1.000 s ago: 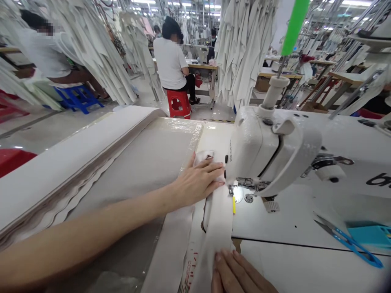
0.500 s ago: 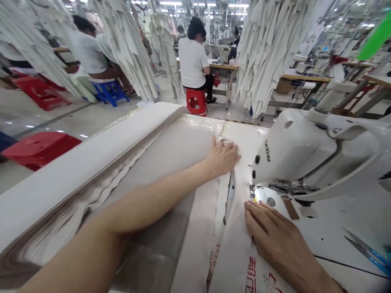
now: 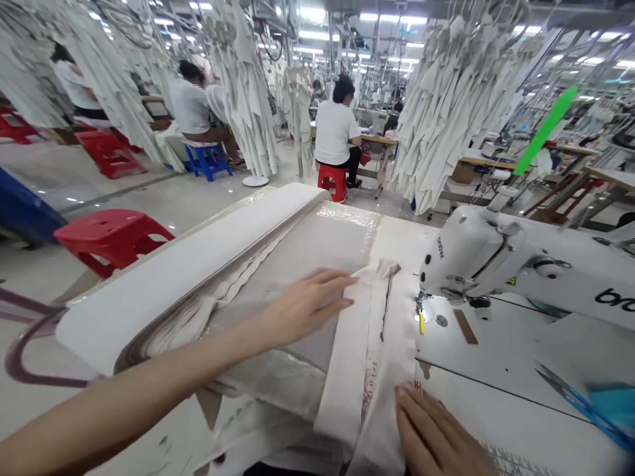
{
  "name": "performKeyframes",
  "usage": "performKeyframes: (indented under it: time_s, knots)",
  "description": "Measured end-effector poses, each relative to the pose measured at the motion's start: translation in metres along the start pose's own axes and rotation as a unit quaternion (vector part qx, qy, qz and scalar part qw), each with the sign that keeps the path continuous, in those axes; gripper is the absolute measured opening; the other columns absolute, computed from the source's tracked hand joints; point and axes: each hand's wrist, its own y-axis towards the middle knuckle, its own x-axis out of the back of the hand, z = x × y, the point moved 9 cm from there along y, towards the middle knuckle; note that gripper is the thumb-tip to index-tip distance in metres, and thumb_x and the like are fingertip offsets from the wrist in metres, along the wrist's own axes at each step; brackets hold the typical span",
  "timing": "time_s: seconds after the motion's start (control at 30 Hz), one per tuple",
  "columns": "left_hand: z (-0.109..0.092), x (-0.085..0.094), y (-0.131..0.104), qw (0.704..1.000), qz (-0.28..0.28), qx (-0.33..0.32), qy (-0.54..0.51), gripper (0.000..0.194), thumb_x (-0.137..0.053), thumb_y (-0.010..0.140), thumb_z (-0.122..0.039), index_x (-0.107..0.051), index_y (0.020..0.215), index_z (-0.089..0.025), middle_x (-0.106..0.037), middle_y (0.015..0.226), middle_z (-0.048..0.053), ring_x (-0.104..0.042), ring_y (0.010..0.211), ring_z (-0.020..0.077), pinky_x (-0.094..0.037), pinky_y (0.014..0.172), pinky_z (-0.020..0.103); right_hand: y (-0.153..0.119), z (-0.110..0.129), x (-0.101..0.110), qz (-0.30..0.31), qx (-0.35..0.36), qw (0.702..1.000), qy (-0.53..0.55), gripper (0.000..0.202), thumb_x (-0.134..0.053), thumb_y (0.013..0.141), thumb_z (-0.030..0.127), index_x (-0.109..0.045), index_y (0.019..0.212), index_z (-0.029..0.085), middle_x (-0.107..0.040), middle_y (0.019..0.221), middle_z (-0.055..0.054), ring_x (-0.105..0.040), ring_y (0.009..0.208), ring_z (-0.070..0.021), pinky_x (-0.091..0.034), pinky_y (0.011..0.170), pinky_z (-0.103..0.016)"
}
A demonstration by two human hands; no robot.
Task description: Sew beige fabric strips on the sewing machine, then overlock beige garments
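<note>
A pale, off-white length of cloth (image 3: 344, 363), folded lengthwise with a seam down its middle, lies on the sewing table. Just left of its upper part is my left hand (image 3: 312, 304), fingers stretched out and slightly blurred; whether the fingertips touch the cloth I cannot tell. My right hand (image 3: 436, 433) rests on the cloth's right edge near the front, fingers extended and flat, partly cut off by the frame. Right of the cloth stands a white sewing machine (image 3: 476, 254), its needle area (image 3: 421, 304) lit and apart from both hands.
A stack of folded pale cloth (image 3: 198, 277) lies along the table's left side. Blue-handled scissors (image 3: 585, 406) lie at the right. A red stool (image 3: 112, 238) stands left of the table. Beyond are seated co-workers (image 3: 337, 132) and hanging white garments (image 3: 441, 112).
My left hand has come off the cloth's far end and moved back and left. My right hand has slid nearer along the cloth, away from the needle. The view has tilted up.
</note>
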Motion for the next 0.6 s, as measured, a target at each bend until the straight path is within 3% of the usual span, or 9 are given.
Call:
performKeyframes:
  time_s: [0.07,0.13,0.23,0.33,0.43,0.53,0.6]
  knots:
    - [0.024,0.013,-0.031,0.993,-0.034,0.099,-0.052,0.040,-0.043,0.097,-0.051,-0.061,0.120,-0.022,-0.067,0.112,0.007,-0.063,0.102,0.0241,-0.050,0.086,0.036,-0.010,0.003,0.006,0.021,-0.034,0.998,0.051,0.035,-0.035,0.096,0.010,-0.063,0.113,0.021,-0.076,0.106,-0.002,-0.073,0.096,-0.0161,-0.058,0.083,-0.023]
    - [0.035,0.012,-0.043,0.983,-0.040,0.161,-0.082,0.041,-0.044,0.094,-0.056,-0.063,0.105,-0.021,-0.066,0.091,0.005,-0.062,0.081,0.0223,-0.048,0.074,0.034,-0.014,-0.018,0.008,0.019,-0.153,0.984,0.086,0.025,-0.039,0.100,0.022,-0.060,0.115,0.024,-0.075,0.103,0.000,-0.073,0.087,-0.0128,-0.058,0.073,-0.018]
    - [0.025,-0.006,-0.034,0.977,-0.036,0.177,-0.116,0.040,-0.061,0.081,-0.059,-0.059,0.079,-0.020,-0.059,0.074,0.003,-0.058,0.076,0.0241,-0.044,0.074,0.035,-0.015,-0.053,0.000,0.019,-0.332,0.941,0.055,0.023,-0.047,0.098,0.044,-0.061,0.097,0.026,-0.071,0.087,-0.001,-0.070,0.069,-0.0177,-0.054,0.052,-0.026]
    - [0.013,-0.022,-0.021,0.971,-0.038,0.165,-0.167,0.038,-0.078,0.064,-0.047,-0.050,0.065,-0.020,-0.054,0.066,0.001,-0.057,0.081,0.0256,-0.043,0.076,0.034,-0.009,-0.067,-0.023,0.059,-0.418,0.904,0.064,0.026,-0.053,0.089,0.048,-0.056,0.081,0.023,-0.064,0.083,-0.007,-0.065,0.078,-0.0285,-0.053,0.065,-0.040]
    - [0.017,-0.022,-0.024,0.954,-0.042,0.163,-0.246,0.035,-0.073,0.066,-0.045,-0.049,0.062,-0.020,-0.053,0.062,-0.001,-0.057,0.073,0.0217,-0.046,0.071,0.032,-0.008,-0.072,-0.033,0.041,-0.467,0.875,0.118,0.021,-0.047,0.085,0.042,-0.051,0.078,0.023,-0.063,0.086,-0.011,-0.062,0.086,-0.0327,-0.048,0.076,-0.047]
    - [0.028,-0.004,-0.048,0.919,-0.049,0.175,-0.350,0.040,-0.065,0.069,-0.056,-0.053,0.070,-0.018,-0.060,0.069,0.002,-0.060,0.069,0.0188,-0.050,0.067,0.031,-0.012,-0.071,-0.028,0.021,-0.496,0.847,0.190,0.026,-0.046,0.083,0.048,-0.048,0.076,0.023,-0.060,0.072,-0.006,-0.061,0.070,-0.0269,-0.048,0.065,-0.040]
    - [0.033,0.015,-0.077,0.895,-0.062,0.184,-0.401,0.046,-0.064,0.070,-0.061,-0.059,0.084,-0.018,-0.065,0.078,0.004,-0.062,0.067,0.0170,-0.052,0.065,0.029,-0.018,-0.063,-0.019,-0.013,-0.516,0.803,0.297,0.031,-0.048,0.084,0.055,-0.047,0.083,0.024,-0.060,0.066,-0.002,-0.061,0.062,-0.0221,-0.048,0.057,-0.033]
